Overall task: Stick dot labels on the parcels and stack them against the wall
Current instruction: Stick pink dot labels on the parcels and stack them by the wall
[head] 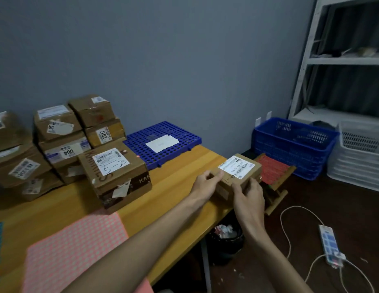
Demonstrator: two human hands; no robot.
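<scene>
Wall (163, 60) at the back, grey. In the right corner, tall white shelf (311, 60). Yellow wooden table (180, 166) from lower left to the middle. At its left end, stack (57, 127) of brown parcels, backed against the wall, two and three high. On the floor past the table's right end, blue crate (290, 149), with white basket (357, 157) just beside. Flat on the table by the wall, blue grid (163, 132) with white slip (162, 143) on top. In front of the stack, larger box (116, 172) with a scrawled label. Near the front edge, pink dot sheet (78, 246). Just off the table's right end, wooden stool (277, 193) with red sheet (271, 168) on it. Under the table, dark bin (226, 240). On the floor at right, power strip (330, 244) with cable.

Bare wood open between box and parcel (237, 174). Parcel at the table's right end, label up, stool close on its far right side; resting or lifted, hard to tell.

Both arms stretched forward and rightward. Left hand (205, 185) on the parcel's near left corner, thumb on top, fingers curled at the side. Right hand (250, 199) on the near right edge, fingers wrapped over the top. Both clamped on the parcel.
</scene>
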